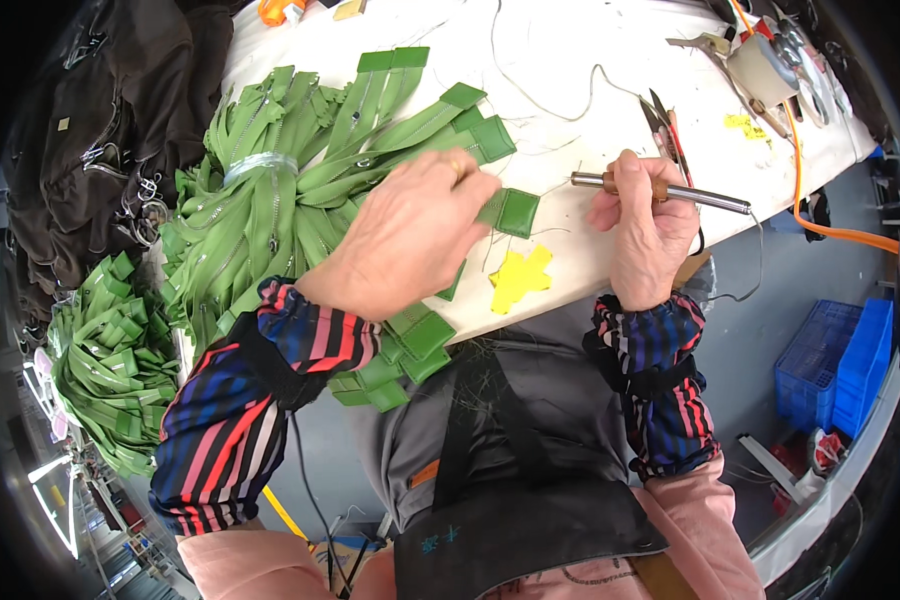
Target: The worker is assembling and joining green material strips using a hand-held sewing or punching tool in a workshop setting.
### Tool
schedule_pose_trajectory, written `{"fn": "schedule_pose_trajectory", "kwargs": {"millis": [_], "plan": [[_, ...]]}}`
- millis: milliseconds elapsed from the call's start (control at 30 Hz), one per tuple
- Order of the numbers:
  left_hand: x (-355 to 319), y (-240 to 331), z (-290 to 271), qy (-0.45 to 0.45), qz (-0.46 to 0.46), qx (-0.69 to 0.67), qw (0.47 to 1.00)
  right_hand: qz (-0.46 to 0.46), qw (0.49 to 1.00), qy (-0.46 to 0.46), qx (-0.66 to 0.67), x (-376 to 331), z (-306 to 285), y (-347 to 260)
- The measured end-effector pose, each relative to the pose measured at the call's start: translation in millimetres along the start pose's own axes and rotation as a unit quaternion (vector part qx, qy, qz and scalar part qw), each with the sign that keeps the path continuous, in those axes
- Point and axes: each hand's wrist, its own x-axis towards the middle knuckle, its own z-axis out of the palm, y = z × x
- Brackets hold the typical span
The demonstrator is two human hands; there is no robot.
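My left hand reaches over a large bundle of green zippers, tied around the middle with a clear band. Its fingers are closed at one zipper's end, and a square green tab juts out past the fingertips. In my right hand is a slim pen-shaped metal tool with a brown grip. A thin cord leaves the tool's right end, while its narrow left end points toward the zippers. Below the tab lies a yellow cut piece on the white tabletop.
Beyond my right hand lie scissors, with a roll and metal tools farther off. An orange hose hangs over the table edge. Dark garments and another green zipper bundle are at left. Blue crates stand on the floor.
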Motion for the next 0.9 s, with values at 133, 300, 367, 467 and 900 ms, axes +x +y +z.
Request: {"fn": "schedule_pose_trajectory", "kwargs": {"millis": [133,300,367,467,900], "plan": [[-9.3,-5.1,-6.8,-0.053,0.03,0.074,0.995,-0.003,1.0,-0.018,0.025,-0.5,-0.4,-0.5],[-12.3,-7.0,-7.7,-0.048,0.043,0.136,0.989,0.002,0.999,-0.02,0.043,-1.9,0.9,-1.3],[-11.9,-7.8,-8.3,-0.041,0.014,0.081,0.996,-0.004,0.999,-0.011,0.031,-2.4,-0.6,-3.4],[-7.5,-13.2,-2.3,-0.018,-0.006,0.011,1.0,-0.024,0.999,0.003,0.048,0.1,-8.6,2.6],[-11.0,19.6,0.1,-0.004,-0.042,-0.043,0.998,0.0,0.993,0.004,0.118,-0.2,-7.2,2.4]]}}
